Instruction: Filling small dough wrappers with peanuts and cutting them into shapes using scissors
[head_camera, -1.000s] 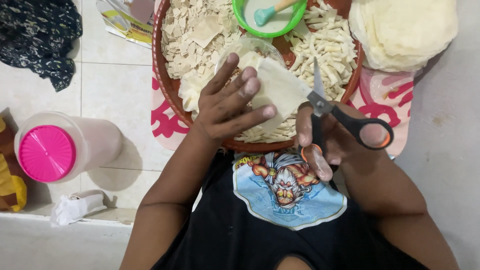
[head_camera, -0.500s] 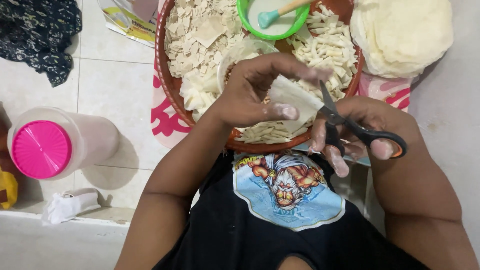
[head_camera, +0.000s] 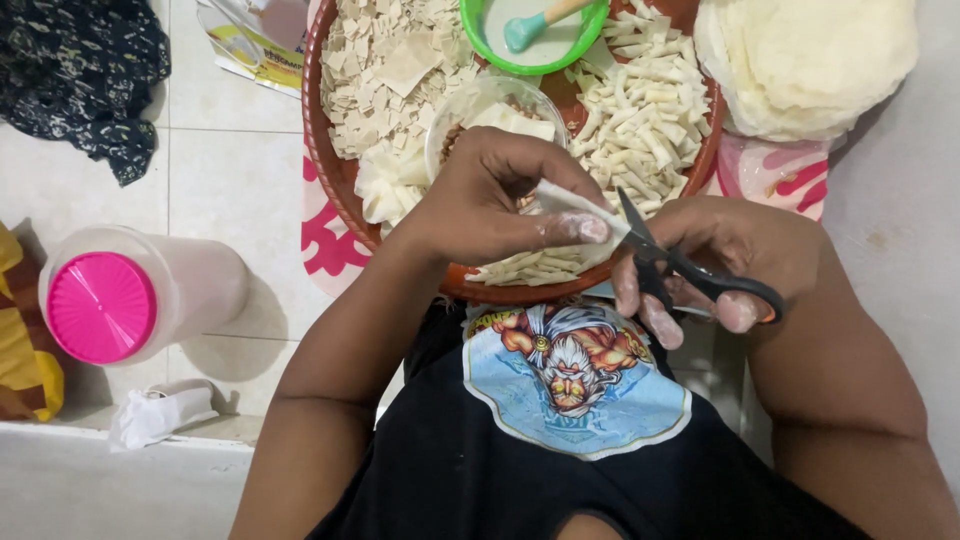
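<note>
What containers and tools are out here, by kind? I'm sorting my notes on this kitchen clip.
Round brown tray: 1
Green bowl: 1
Clear bowl: 1
Pink-lidded jar: 1
Scissors, in the right hand: 1
Teal spatula: 1
Total: 6

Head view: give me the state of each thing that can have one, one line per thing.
Left hand: pinching a pale wrapper sheet.
Right hand: fingers through the scissors' handles.
Scissors: blades at the sheet's edge, barely parted.
Round brown tray: filled with cut pieces.
Green bowl: holds a teal spatula.
Pink-lidded jar: lid on.
</note>
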